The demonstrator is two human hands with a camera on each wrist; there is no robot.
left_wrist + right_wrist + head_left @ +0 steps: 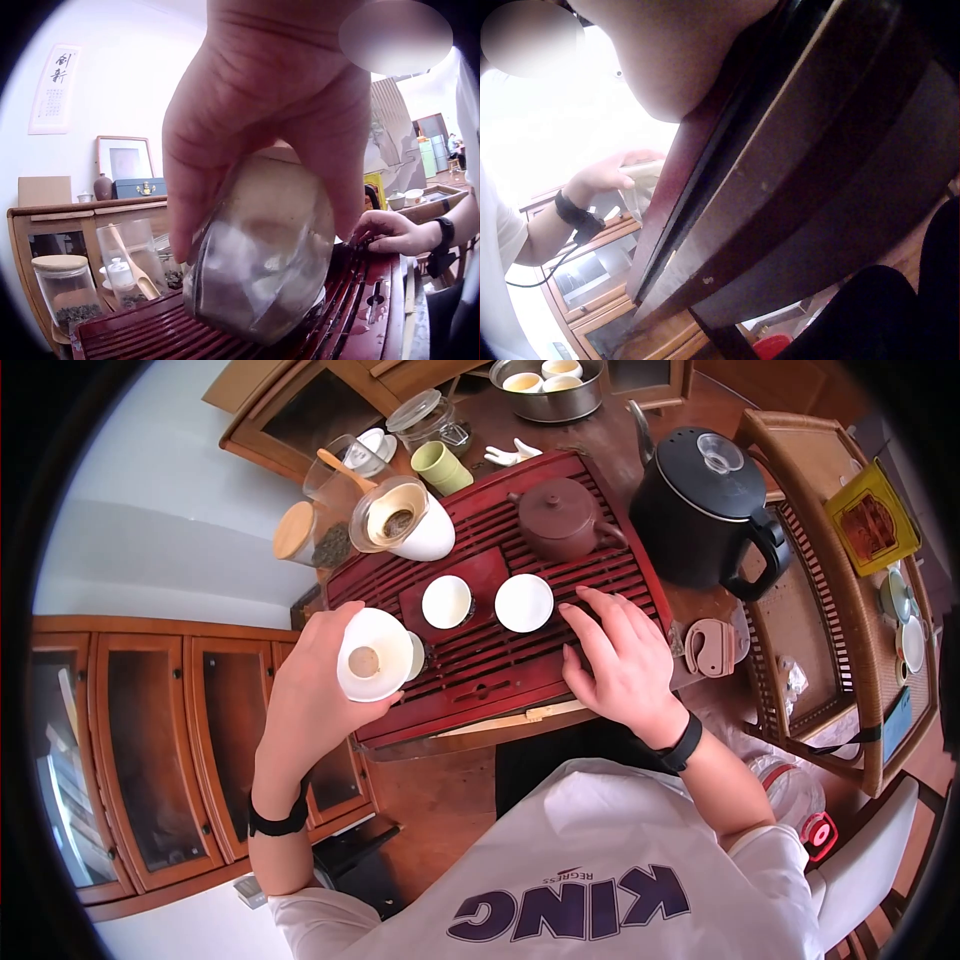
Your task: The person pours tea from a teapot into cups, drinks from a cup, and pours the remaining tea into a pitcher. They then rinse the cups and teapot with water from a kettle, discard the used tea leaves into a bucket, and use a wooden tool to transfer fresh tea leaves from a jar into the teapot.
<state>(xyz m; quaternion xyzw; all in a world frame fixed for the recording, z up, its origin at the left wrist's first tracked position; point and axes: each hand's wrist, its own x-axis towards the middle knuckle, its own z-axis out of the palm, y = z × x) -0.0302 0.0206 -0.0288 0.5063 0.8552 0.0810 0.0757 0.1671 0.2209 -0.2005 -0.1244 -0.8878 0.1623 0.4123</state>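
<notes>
My left hand (pixel 318 685) grips a wide-mouthed vessel (pixel 378 630) by its rim. From above it looks white, with a small tan round at its bottom; the left wrist view shows a tilted, clear glass body (pixel 262 255) with cloudy whitish walls. Thumb and fingers go down opposite sides of it, over the left front of the red slatted tea tray (pixel 480 695). A pale cup (pixel 416 657) shows partly behind it. Two white cups, one left (pixel 446 602) and one right (pixel 524 603), stand mid-tray. My right hand (pixel 628 660) rests at the tray's right front, fingers spread, beside the right cup.
A brown clay teapot (pixel 556 520) and a white pitcher with a strainer (pixel 415 525) stand at the tray's back. Beyond its right side is a black kettle (pixel 703 510). Left lie a wooden-lidded jar (pixel 312 535) and a green cup (pixel 441 468). A rattan cart (pixel 800 650) stands right.
</notes>
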